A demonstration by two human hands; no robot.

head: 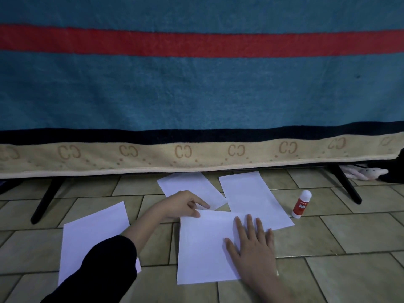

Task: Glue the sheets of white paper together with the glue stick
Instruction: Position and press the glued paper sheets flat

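Several white paper sheets lie on the tiled floor. The nearest sheet lies in the middle, overlapping the lower edge of a sheet behind it on the right. My right hand lies flat on the nearest sheet with fingers spread. My left hand pinches that sheet's top left corner between thumb and index finger. Another sheet lies behind my left hand, and one more is at the left, partly under my dark sleeve. A red and white glue stick stands upright, capped, to the right of the sheets.
A blue blanket with a red stripe and a beige border hangs over a frame with black legs. A pale soft toy lies under it at the right. Beige floor tiles surround the papers.
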